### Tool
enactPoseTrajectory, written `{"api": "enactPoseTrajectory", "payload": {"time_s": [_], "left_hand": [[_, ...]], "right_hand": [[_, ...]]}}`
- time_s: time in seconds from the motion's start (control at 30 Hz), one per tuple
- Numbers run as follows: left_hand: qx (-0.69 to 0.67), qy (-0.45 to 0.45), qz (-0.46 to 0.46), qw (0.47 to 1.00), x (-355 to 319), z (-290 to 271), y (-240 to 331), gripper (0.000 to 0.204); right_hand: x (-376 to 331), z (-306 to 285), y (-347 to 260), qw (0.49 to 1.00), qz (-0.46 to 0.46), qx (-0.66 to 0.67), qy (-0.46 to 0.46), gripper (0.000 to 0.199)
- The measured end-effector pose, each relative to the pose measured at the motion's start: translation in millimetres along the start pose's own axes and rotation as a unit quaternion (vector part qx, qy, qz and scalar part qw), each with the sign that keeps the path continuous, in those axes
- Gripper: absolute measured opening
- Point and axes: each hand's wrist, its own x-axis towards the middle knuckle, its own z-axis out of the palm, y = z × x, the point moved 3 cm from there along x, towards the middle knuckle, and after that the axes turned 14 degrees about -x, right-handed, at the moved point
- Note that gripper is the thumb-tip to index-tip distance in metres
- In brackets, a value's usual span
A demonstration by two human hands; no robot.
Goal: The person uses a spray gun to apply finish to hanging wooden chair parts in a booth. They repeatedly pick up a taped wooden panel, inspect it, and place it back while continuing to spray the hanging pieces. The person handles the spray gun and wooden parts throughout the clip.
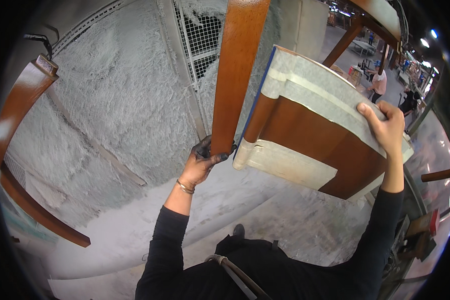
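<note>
Shaggy grey wall covering (115,70), white grid (201,66) — distant person (379,84)

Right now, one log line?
left hand: gripping wooden bar, lower end | right hand: gripping masked panel, edge | far left: curved brown wood

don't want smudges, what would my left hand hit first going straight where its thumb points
Probably the taped panel, at its lower left corner just right of your left hand; depth is unclear.
</note>
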Motion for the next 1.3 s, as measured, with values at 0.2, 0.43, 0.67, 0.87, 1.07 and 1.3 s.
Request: {"api": "enactPoseTrajectory", "payload": {"time_s": [0.2, 0.43, 0.67, 0.87, 1.07, 1.3], "left_hand": [[0.029, 0.009, 0.0, 1.0, 7, -14, -7, 0.066], [-0.002, 0.016, 0.009, 1.0, 12, -19, -14, 0.068], [-0.019, -0.022, 0.033, 0.999, 23, -22, -13, 0.064], [-0.019, -0.022, 0.01, 1.0, 29, -32, -20, 0.064], [-0.059, -0.044, 0.007, 0.997, 33, -41, -24, 0.068], [-0.046, -0.037, 0.02, 0.998, 36, -48, -32, 0.061]], "right_hand": [[26, 9, -11, 0.999, -0.006, 0.022, -0.024, 0.064], [29, 8, -21, 1.0, 0.012, 0.001, -0.013, 0.068], [37, 7, -26, 0.999, -0.017, -0.029, -0.006, 0.076], [38, 3, -28, 0.998, -0.014, -0.044, -0.03, 0.079], [36, 4, -30, 0.999, -0.026, -0.043, 0.015, 0.072], [34, 19, -26, 0.999, -0.015, -0.045, -0.007, 0.078]]}}
